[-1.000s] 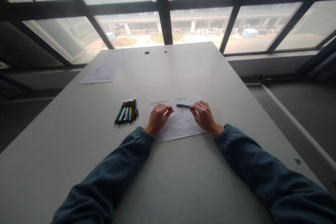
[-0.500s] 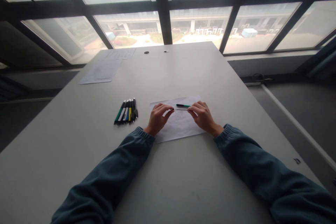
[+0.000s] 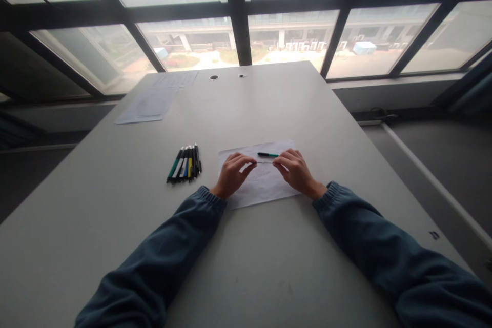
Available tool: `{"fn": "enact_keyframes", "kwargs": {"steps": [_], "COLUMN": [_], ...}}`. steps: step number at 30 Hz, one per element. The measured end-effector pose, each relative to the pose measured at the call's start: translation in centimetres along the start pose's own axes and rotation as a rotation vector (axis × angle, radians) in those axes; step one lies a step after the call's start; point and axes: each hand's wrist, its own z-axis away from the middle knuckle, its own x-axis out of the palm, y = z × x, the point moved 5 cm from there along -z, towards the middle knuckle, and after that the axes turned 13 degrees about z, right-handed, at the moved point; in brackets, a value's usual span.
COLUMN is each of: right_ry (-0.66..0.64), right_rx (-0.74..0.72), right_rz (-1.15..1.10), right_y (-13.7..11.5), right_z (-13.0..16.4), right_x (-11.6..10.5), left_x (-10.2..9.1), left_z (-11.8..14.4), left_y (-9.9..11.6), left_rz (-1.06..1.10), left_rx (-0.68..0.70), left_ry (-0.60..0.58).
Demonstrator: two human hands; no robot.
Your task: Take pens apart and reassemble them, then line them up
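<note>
Two hands' fingers pinching thin refill (image 3: 264,163) ends, left hand (image 3: 231,175), right hand (image 3: 296,171), above paper (image 3: 265,184)

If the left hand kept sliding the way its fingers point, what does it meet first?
Probably the right hand: the left hand points rightward along the thin dark rod they pinch between them.

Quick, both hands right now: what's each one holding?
Left hand: fingers pinched on one end of a thin dark rod.
Right hand: pinched on the rod's other end, over the paper.
</note>
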Motion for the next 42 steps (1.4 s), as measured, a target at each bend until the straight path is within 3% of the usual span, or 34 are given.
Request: {"fn": "enact_keyframes", "kwargs": {"steps": [23,29,32,37,39,42], "right_ry": [-0.053,-0.030,0.025,0.194,0.168,0.019], "right_rx": [-0.100,-0.103,-0.035,0.263,0.303,0.272], "right_rz": [-0.052,-0.068,-0.097,-0.097,-0.045,0.044], "right_y": [-0.6,-0.8,-0.4,2.9,3.9,4.3], "right_z": [0.1,0.0,0.0,0.2,0.2,0.2], "right_x": [0.1,0.0,-0.3,-0.5,0.0,1.2], "left_x": [0.6,0.5,0.1,-0.5,-0.8,-1.1], "left_z": [0.0,-0.2,-0.3,-0.4,-0.4,-0.4], "left_y": [0.3,0.6,0.6,0.2,0.1,0.0], "left_rz": [0.029,0.023,0.050,0.062,0.051,0.045], "left_rx": [0.080,0.084,0.071,0.007,-0.018,-0.057], "left_ry": [-0.132,-0.099,-0.048,0.062,0.101,0.136]}}
